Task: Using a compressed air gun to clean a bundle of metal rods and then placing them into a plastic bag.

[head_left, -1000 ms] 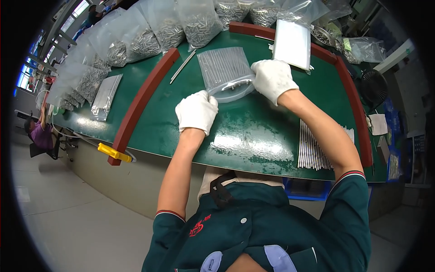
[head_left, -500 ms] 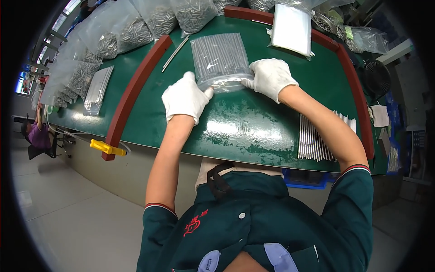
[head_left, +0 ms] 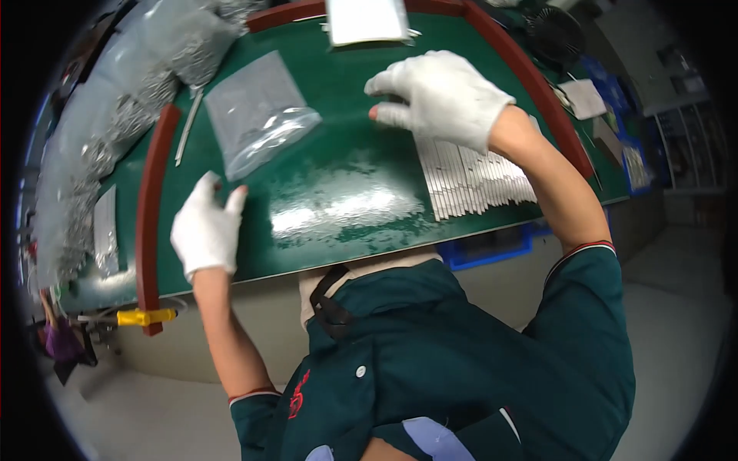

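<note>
My left hand (head_left: 206,230), in a white glove with bare fingertips showing, hovers over the green table with thumb and fingers apart, holding nothing. Just beyond it lies a clear plastic bag (head_left: 257,115) with a row of thin rods in it, touched by neither hand. My right hand (head_left: 442,96), gloved too, is raised at the right with its thumb and fingers apart. It is above the far part of a row of loose silvery metal rods (head_left: 469,180), laid side by side near the table's front edge. The hand hides some rod ends.
Red-brown bars (head_left: 156,215) border the work area. Bags of short metal pieces (head_left: 131,115) line the left, with a packed rod bag (head_left: 106,227) beside them. White plastic bags (head_left: 369,19) lie at the back. A yellow tool (head_left: 146,316) hangs at the front left; a fan (head_left: 555,34) stands far right.
Both hands have let go of the bag of rods. My left hand moved left and nearer; my right moved toward the loose rods. The view has turned to the right.
</note>
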### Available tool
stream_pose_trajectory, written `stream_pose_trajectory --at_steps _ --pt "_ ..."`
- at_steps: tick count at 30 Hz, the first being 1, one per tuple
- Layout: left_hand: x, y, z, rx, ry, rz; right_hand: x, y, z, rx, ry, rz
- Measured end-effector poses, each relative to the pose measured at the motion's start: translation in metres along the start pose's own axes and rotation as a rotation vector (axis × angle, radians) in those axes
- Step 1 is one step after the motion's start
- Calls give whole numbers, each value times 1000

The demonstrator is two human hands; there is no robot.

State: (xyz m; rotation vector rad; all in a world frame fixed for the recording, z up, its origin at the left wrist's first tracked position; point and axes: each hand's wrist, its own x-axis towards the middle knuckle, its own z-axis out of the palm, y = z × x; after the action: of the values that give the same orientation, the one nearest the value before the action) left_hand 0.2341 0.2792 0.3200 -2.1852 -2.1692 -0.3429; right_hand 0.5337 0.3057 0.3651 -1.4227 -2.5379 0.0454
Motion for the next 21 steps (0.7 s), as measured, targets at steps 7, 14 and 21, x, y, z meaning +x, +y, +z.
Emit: stream_pose_trajectory --at_steps 7,14,21 --pt "-52 -15 14 -385 211 -47 -162 56 -26 167 447 573" --pt "-70 7 7 -248 282 1 -212 65 6 -192 184 805" --pt "-56 84 14 -461 28 379 -193 82 5 -251 -25 912"
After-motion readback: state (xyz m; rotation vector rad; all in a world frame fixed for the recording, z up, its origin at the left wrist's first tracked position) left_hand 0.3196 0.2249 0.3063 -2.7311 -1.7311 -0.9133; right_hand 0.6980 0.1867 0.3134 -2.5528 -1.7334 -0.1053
